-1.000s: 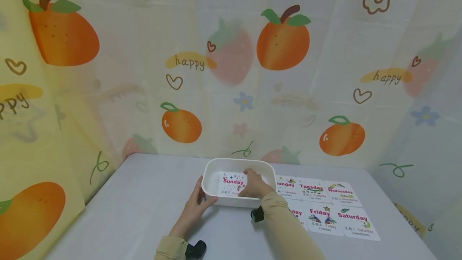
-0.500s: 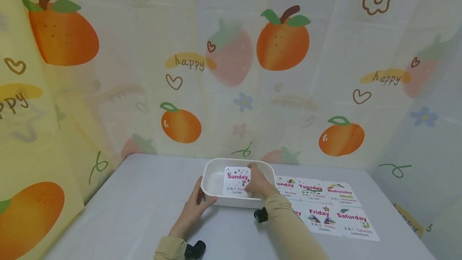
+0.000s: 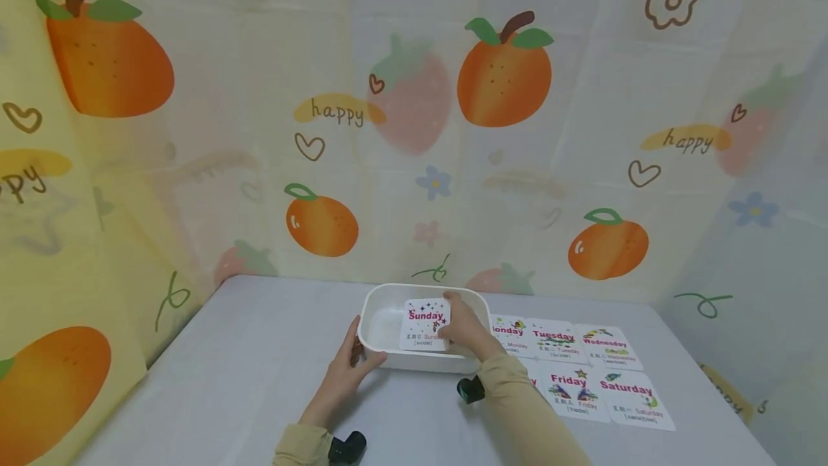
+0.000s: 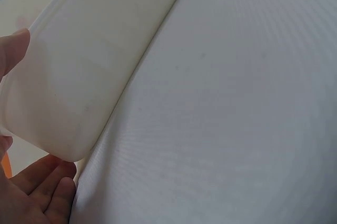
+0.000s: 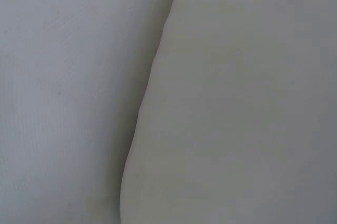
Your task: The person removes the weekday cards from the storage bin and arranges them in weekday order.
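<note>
A white rectangular plastic box [image 3: 414, 361] stands on the table. My left hand [image 3: 343, 376] grips its left end, with the thumb on the front rim. In the left wrist view, fingers [image 4: 45, 182] touch the bottom corner of the box. My right hand [image 3: 468, 329] reaches inside and pinches the right edge of a white Sunday card [image 3: 420, 326], printed with pink letters and stars. The card is tilted up with its face toward me, and the hand covers part of its right side. Neither hand nor card shows in the right wrist view.
Right of the box lie day cards in two rows: Monday [image 3: 507, 331], Tuesday [image 3: 553, 336], Wednesday [image 3: 604, 344], then Friday [image 3: 569, 380] and Saturday [image 3: 626, 387]. Another is mostly behind the right sleeve [image 3: 527, 408]. A fruit-print curtain [image 3: 401, 221] hangs behind the table [image 3: 259, 351].
My right hand has raised the Sunday card from lying low in the box to a tilted position and shifted slightly right. The left hand keeps its grip on the box.
</note>
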Demonstrator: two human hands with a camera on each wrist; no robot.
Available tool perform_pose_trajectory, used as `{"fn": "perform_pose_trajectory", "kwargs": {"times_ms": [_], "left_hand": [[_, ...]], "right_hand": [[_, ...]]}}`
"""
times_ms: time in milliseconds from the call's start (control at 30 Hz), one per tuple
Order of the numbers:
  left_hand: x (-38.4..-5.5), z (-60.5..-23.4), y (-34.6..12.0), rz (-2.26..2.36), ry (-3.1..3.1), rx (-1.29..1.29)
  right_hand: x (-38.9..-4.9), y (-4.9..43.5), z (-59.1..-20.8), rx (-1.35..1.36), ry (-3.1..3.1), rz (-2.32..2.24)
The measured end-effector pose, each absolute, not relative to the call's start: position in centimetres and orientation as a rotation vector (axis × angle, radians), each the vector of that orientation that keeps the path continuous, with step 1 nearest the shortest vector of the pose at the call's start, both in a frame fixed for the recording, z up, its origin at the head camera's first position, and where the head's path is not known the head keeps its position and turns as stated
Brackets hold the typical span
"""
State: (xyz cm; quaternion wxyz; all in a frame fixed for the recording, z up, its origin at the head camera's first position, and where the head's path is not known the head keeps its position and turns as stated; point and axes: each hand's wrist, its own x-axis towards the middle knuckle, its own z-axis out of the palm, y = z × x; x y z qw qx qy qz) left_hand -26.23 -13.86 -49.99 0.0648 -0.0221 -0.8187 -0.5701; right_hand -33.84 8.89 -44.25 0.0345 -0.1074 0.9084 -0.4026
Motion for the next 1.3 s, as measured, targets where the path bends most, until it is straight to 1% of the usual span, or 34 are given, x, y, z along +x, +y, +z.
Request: {"fn": "perform_pose_trajectory", "kwargs": {"times_ms": [133,400,767,1300], "left_hand": [[-26.2,-50.0,-13.9,-1.724,-2.474,-0.062],[-26.0,-49.9,-13.7,-1.722,-2.452,-0.073],[-26.2,-50.0,-13.8,-1.735,-2.475,-0.052],[-26.3,-50.0,-14.0,-1.741,-2.474,-0.07]], "right_hand": [[-33.3,9.0,-43.9,-0.302,2.715,-1.347],[-32.2,9.0,-43.5,-0.352,2.596,-1.552],[-31.1,10.1,-42.7,-0.336,2.413,-1.808],[-28.8,12.0,-42.7,-0.323,2.41,-1.797]]}}
